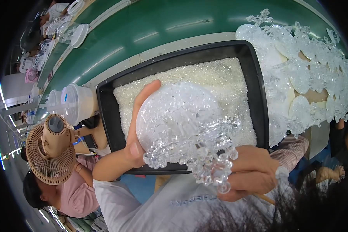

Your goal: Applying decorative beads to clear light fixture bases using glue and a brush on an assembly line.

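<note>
My left hand (133, 150) grips the edge of a clear plastic ornament with a round frosted base (170, 104), tilted up. Clear beaded branches (216, 154) spread from it toward my right hand (255, 170). The fingers of that hand are curled close against the branches, and a thin wooden stick (265, 199) sticks out below them. What the stick ends in is hidden. Beneath the ornament lies a black tray (262, 96) filled with whitish, glittering granules (216, 73).
Many similar clear ornaments (301, 73) crowd the right side. Clear plastic tubs (76, 104) and a beige fan (50, 149) stand left of the tray. A green table (205, 23) runs behind. A person in pink (75, 189) sits at the left.
</note>
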`<state>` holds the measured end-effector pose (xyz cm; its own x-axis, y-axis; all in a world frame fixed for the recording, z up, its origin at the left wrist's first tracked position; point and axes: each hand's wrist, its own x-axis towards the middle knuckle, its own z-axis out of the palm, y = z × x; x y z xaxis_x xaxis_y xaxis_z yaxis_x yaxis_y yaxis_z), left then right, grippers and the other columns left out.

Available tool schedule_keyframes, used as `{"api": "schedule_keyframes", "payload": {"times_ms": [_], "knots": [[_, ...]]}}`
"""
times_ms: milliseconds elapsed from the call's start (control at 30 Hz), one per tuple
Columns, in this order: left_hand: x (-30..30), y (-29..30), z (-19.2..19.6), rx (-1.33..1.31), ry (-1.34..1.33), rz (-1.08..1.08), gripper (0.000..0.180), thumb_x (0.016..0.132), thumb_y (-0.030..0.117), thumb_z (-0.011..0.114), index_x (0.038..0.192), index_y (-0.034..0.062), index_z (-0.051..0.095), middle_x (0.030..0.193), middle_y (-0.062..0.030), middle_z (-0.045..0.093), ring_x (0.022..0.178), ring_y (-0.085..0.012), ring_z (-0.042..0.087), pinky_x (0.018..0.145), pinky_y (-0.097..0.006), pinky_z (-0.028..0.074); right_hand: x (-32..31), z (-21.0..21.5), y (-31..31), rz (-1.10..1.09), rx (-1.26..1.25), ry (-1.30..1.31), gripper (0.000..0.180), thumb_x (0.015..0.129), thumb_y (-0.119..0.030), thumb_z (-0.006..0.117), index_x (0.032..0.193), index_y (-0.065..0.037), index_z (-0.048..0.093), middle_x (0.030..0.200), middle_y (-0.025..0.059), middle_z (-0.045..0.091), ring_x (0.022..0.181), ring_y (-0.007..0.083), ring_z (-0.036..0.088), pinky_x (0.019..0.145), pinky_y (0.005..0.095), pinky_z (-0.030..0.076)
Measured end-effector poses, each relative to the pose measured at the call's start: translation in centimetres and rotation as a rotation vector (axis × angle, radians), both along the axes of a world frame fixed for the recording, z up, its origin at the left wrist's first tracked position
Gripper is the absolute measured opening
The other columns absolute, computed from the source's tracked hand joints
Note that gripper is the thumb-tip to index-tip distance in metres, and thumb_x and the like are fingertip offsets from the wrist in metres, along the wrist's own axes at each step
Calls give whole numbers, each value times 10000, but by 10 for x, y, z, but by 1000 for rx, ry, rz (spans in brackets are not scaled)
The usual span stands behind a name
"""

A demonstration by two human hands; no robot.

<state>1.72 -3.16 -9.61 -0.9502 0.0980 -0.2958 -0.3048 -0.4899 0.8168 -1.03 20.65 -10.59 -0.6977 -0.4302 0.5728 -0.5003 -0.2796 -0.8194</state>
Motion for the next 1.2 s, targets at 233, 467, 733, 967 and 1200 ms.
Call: {"api": "schedule_keyframes", "payload": {"times_ms": [233, 467, 733, 967, 1200], "knots": [[-3, 4, 11, 15, -35, 26, 1351, 580, 616, 865, 1558, 129, 70, 1483, -181, 351, 1357, -348, 409, 1125, -505, 343, -11, 3, 0, -12, -118, 79, 176, 655, -27, 770, 792, 57, 697, 781, 218, 690, 495, 238, 635, 459, 300, 538], [-8, 2, 15, 1, -2, 20, 1360, 570, 608, 881, 1557, 138, 70, 1486, -188, 350, 1350, -360, 418, 1121, -521, 354, -3, 3, 2, -70, -30, 94, 376, 666, -170, 901, 955, -38, 700, 904, 165, 702, 710, 260, 698, 623, 336, 554], [-5, 2, 3, 11, 59, 13, 1346, 590, 630, 860, 1555, 127, 67, 1495, -206, 349, 1350, -390, 424, 1118, -552, 364, -8, 9, 8, -101, 46, 154, 320, 709, -157, 861, 940, -26, 684, 916, 167, 715, 718, 258, 700, 629, 352, 565], [-21, 15, 31, 142, -304, 18, 1315, 583, 620, 865, 1554, 187, 91, 1498, -190, 360, 1352, -404, 422, 1130, -576, 348, -5, 7, 0, -154, 81, 168, 253, 811, -191, 807, 943, -31, 662, 917, 170, 720, 670, 242, 687, 600, 337, 576], [-11, 9, 26, 57, -108, 6, 1328, 566, 618, 873, 1554, 196, 92, 1504, -184, 352, 1361, -395, 414, 1134, -569, 347, -4, 5, -2, -202, 90, 234, 259, 819, -237, 802, 897, -36, 658, 883, 167, 721, 653, 232, 681, 569, 320, 567]]}}
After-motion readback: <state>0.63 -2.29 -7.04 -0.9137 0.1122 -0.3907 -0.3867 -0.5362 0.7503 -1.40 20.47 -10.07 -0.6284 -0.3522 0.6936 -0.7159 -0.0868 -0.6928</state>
